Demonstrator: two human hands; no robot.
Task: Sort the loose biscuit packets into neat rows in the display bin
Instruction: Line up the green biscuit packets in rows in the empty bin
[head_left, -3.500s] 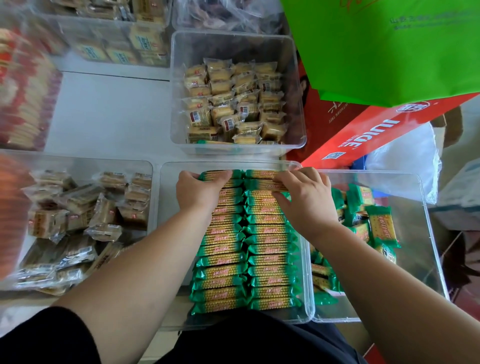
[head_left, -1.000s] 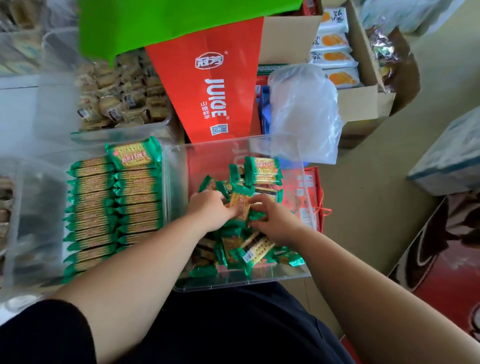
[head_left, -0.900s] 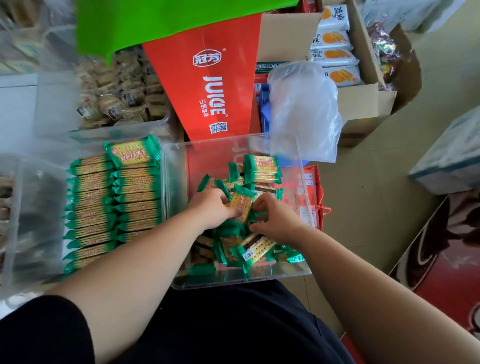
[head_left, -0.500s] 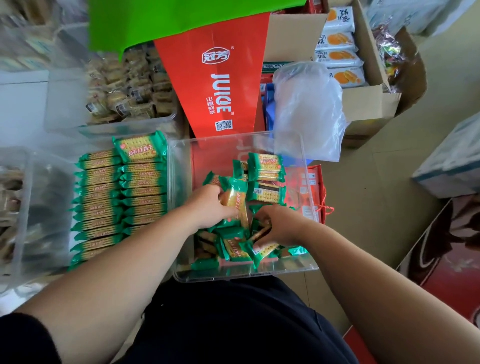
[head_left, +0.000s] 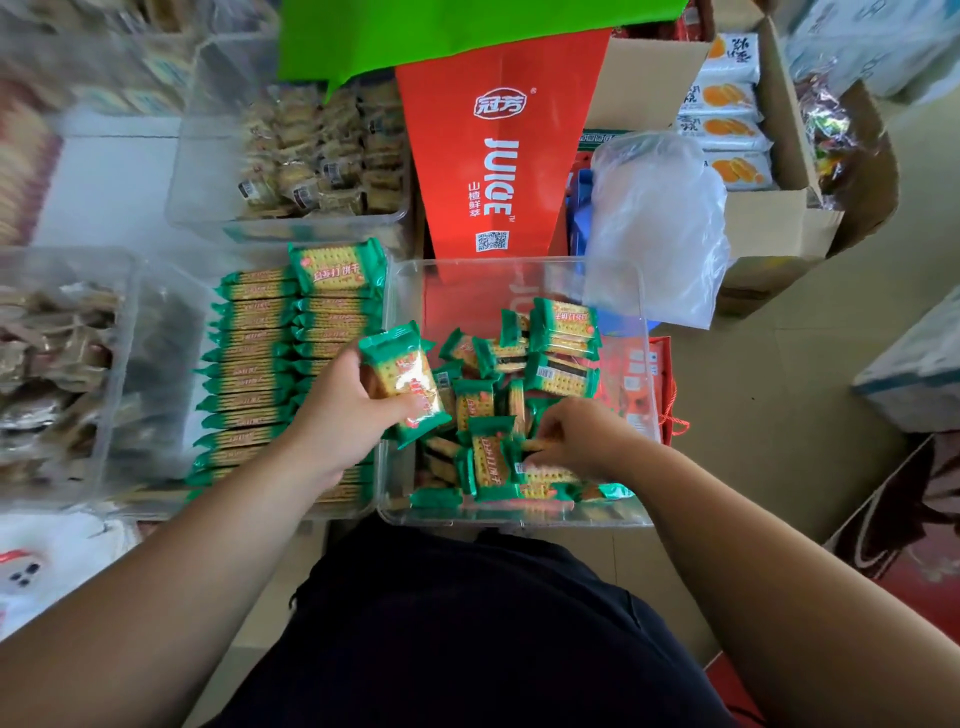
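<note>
Beige floor tiles (head_left: 779, 374) carry a crowded stock area: a red juice carton (head_left: 498, 171) under a green bag (head_left: 441, 31), a clear plastic bag (head_left: 660, 223) and an open cardboard box (head_left: 779, 223) of orange-printed packs (head_left: 727, 96) stand beyond the work. A clear tub of brown-wrapped snacks (head_left: 322, 156) sits at the far left. The display bin (head_left: 171, 322) holds two neat rows of green biscuit packets (head_left: 249, 358) standing on edge, with one flat packet (head_left: 337, 267) lying on the far end of the right row. Just beside it, a second clear bin (head_left: 519, 270) contains the loose packets (head_left: 561, 364) in a jumbled heap. The left hand (head_left: 343, 410) grips one packet (head_left: 405, 382), thumb and fingers curled round it, above the wall shared by both bins. The right hand (head_left: 587, 436) is down in the heap's near side, fingers curled onto packets; whether one is actually pinched cannot be told
</note>
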